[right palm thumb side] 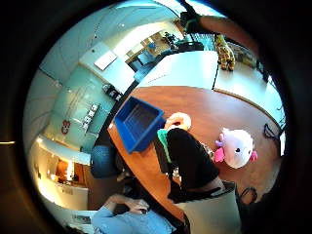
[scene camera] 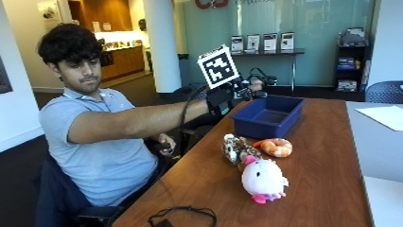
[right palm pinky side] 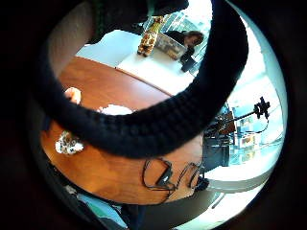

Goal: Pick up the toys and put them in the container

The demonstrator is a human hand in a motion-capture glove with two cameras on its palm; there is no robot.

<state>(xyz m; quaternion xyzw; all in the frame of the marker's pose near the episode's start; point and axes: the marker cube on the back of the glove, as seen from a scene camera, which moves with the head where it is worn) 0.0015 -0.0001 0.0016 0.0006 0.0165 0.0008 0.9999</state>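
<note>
Reaching out over the near-left rim of the blue container [scene camera: 267, 116], the gloved right hand [scene camera: 242, 90] holds nothing visible; whether its fingers curl I cannot tell. The white plush [scene camera: 263, 179], spotted toy [scene camera: 236, 147] and orange toy [scene camera: 275, 147] lie together on the table [scene camera: 315, 189], just nearer than the container, not yet collected.

A deep blue rectangular plastic container [scene camera: 269, 117] sits on the reddish-brown wooden worktop [scene camera: 321, 156] with an orange-and-white striped plush shrimp [scene camera: 275, 147], a brown-and-white spotted plush toy [scene camera: 235, 147] and a white round plush toy with pink trim [scene camera: 262, 179].
</note>
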